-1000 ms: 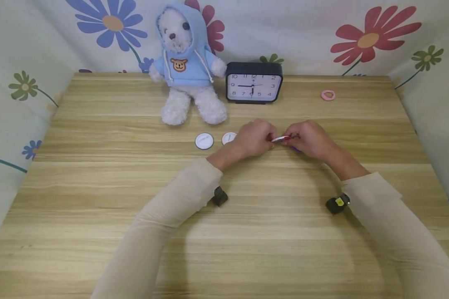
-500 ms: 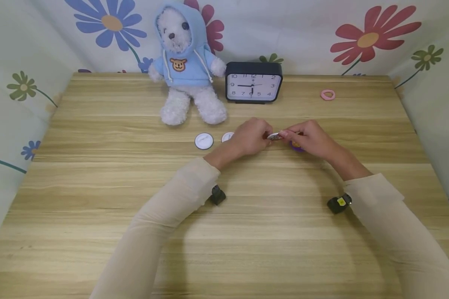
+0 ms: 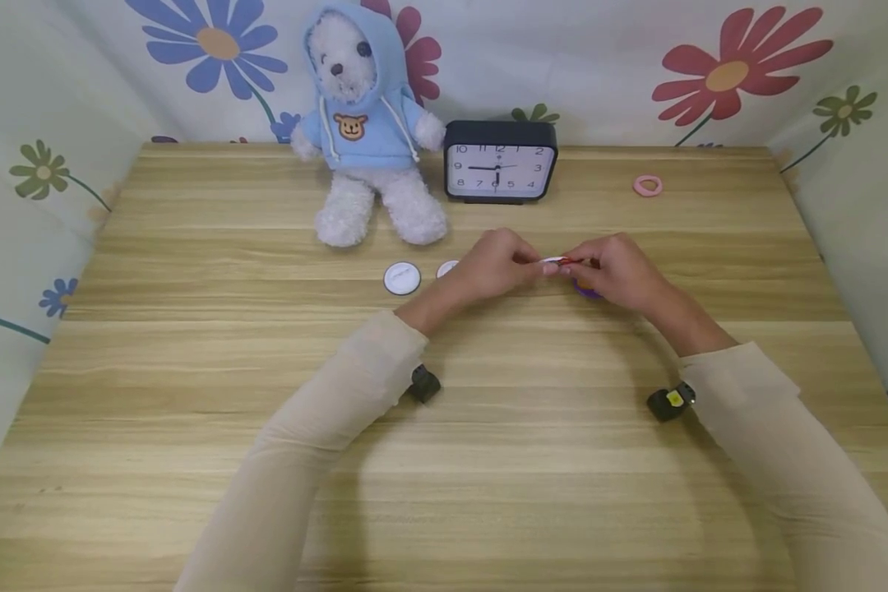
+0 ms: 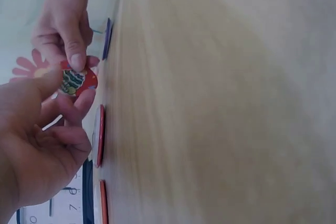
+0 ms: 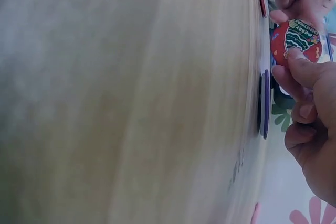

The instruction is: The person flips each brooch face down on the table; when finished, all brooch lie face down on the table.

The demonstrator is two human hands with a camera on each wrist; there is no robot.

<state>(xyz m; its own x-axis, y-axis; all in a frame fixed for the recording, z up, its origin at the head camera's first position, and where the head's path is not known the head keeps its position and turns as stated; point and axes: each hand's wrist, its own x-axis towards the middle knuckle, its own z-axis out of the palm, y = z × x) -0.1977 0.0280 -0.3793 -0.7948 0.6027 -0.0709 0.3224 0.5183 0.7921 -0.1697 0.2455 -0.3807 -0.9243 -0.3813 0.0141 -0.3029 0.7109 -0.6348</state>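
A round red pin badge (image 5: 310, 35) with a green Christmas tree and "Merry Christmas" lettering is held between both hands above the table. My left hand (image 3: 497, 263) pinches its left side, while my right hand (image 3: 612, 267) grips the opposite edge with the thumb on the printed face. In the head view the badge (image 3: 555, 261) shows nearly edge-on. Under the right hand lies a purple-rimmed badge (image 3: 588, 290), partly covered. To the left, a white-backed badge (image 3: 403, 278) lies face down, and a second white-backed badge (image 3: 446, 269) is half hidden by the left forearm.
A plush toy dog (image 3: 370, 148) in a blue hoodie sits at the back, beside a black square clock (image 3: 499, 163). A pink ring-shaped band (image 3: 647, 186) lies at the back right of the wooden table (image 3: 533, 477). Flowered cloth (image 3: 592, 66) hangs behind.
The red badge has been turned in the fingers: its pale side showed half a second ago, now its edge does. The left thumb has shifted along it, and both hands have risen slightly.
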